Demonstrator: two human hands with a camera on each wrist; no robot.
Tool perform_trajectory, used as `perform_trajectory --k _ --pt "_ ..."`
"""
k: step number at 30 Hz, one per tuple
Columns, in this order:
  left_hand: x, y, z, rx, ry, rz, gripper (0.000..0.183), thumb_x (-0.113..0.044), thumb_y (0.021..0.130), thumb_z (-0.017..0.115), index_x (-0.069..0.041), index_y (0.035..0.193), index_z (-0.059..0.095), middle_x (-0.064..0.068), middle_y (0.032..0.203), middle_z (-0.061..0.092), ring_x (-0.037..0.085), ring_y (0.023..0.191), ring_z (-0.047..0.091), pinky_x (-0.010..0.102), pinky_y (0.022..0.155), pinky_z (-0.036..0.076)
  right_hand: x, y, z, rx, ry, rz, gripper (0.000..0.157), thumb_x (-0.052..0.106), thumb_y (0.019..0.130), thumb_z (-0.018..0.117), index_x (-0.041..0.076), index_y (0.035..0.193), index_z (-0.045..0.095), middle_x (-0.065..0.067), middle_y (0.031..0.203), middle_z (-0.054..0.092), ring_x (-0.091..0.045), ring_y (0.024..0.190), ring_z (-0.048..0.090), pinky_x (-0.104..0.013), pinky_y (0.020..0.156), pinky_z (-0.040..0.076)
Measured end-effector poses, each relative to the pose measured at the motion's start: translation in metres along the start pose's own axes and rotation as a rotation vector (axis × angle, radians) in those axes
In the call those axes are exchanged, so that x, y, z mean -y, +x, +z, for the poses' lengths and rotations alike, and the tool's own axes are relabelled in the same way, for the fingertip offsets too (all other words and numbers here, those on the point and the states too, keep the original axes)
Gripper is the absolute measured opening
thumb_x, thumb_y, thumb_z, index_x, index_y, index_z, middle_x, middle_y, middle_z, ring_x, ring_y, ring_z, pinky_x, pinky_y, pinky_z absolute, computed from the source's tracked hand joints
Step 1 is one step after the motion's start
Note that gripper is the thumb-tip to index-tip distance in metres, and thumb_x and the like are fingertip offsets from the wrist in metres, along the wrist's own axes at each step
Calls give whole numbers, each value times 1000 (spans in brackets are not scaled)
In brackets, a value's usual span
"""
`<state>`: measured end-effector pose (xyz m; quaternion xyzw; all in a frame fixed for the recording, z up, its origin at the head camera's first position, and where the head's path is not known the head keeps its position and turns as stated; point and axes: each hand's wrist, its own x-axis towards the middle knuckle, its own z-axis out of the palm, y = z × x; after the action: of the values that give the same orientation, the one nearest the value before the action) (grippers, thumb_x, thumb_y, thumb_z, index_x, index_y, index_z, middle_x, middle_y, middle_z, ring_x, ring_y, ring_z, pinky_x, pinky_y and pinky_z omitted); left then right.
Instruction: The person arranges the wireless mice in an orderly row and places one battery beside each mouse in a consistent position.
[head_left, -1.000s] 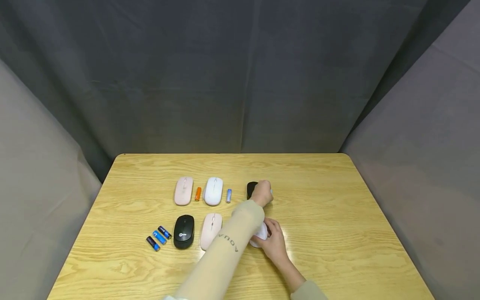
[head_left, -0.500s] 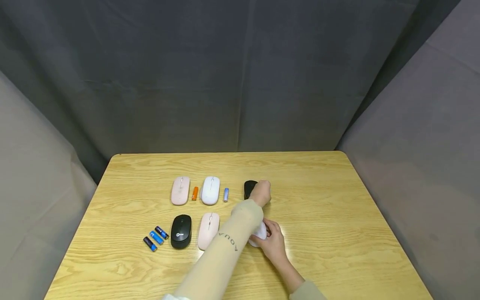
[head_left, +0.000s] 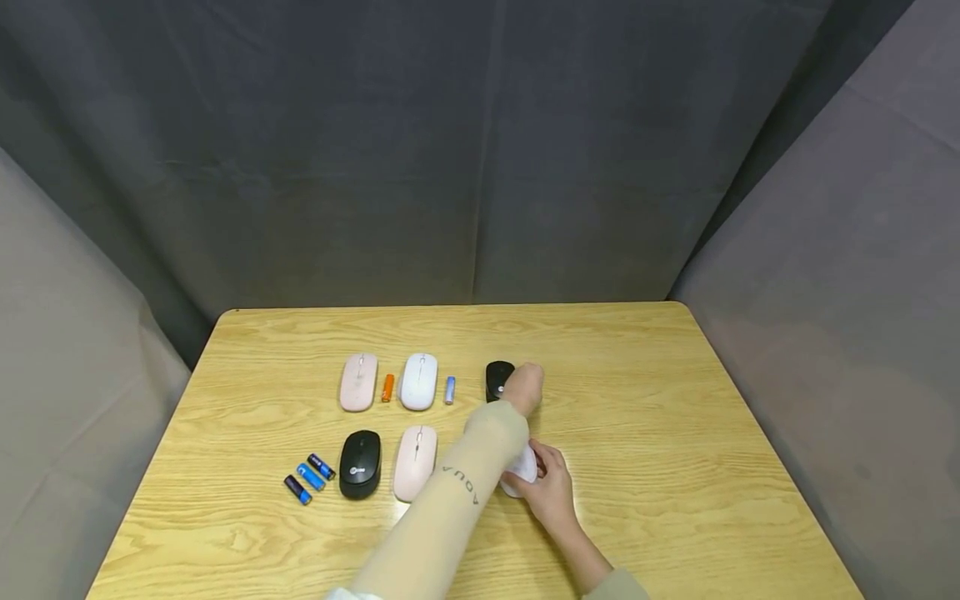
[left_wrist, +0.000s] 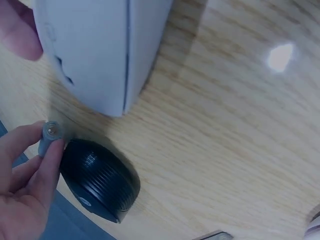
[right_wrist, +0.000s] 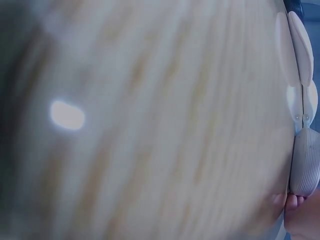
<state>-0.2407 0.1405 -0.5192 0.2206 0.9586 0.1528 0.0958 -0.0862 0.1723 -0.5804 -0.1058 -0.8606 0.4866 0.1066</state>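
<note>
White mouse [head_left: 528, 467] is partly hidden in the head view, behind the sleeve [head_left: 442, 500] of the left arm, on the wooden table's [head_left: 675, 467] near half. The right hand [head_left: 552, 497] pinches it between thumb and fingers. Farther off, the left hand [head_left: 523, 388] hovers just beside a black mouse [head_left: 498, 377] (its fingers are turned away here). To the left, an orange battery [head_left: 387, 387] lies between a pink mouse [head_left: 358, 382] and a second white mouse [head_left: 418, 382], with a light-blue battery [head_left: 449, 390] beyond; nearer are three dark-and-blue batteries [head_left: 311, 477], another black mouse [head_left: 360, 464] and another pink mouse [head_left: 415, 463].

Seen from the left wrist, the left hand's thumb and fingertips pinch a small battery [left_wrist: 51, 130], its end showing, near the ridged black mouse. White mouse looms at the top, a fingertip [left_wrist: 25, 40] at its edge.

The right wrist view is mostly blurred tabletop; skin [right_wrist: 305, 220] meets a ridged, pale object [right_wrist: 306, 162] at the right edge, and finger state there cannot be told.
</note>
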Motion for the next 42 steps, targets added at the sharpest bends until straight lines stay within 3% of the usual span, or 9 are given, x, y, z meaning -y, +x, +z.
perform_trajectory --k 10,33,37,42 --pt "-1 3 7 9 71 5 14 -2 88 56 -7 89 68 6 92 68 12 76 63 22 57 49 4 -2 0 2 -4 -16 66 17 66 81 -4 122 53 -15 110 52 -26 95 57 -31 79 51" --pt "9 2 16 -8 69 25 11 -6 87 60 -8 94 68 5 95 67 15 83 64 21 65 51 -1 -1 -1 8 9 4 69 19 65 82 -4 123 53 -16 114 52 -25 98 55 -32 81 50" --pt "11 1 14 -37 46 46 10 -4 87 59 -7 89 68 6 92 67 16 82 64 21 64 51 0 -1 -2 -5 1 7 69 19 64 83 -3 122 54 -14 112 53 -22 97 56 -29 80 50" --pt "16 -2 1 -49 -37 69 11 -3 87 56 -6 81 65 6 84 66 11 69 59 21 55 46 -2 -2 -2 -25 -18 -3 68 18 62 84 -4 120 55 -14 109 54 -23 95 56 -28 77 49"
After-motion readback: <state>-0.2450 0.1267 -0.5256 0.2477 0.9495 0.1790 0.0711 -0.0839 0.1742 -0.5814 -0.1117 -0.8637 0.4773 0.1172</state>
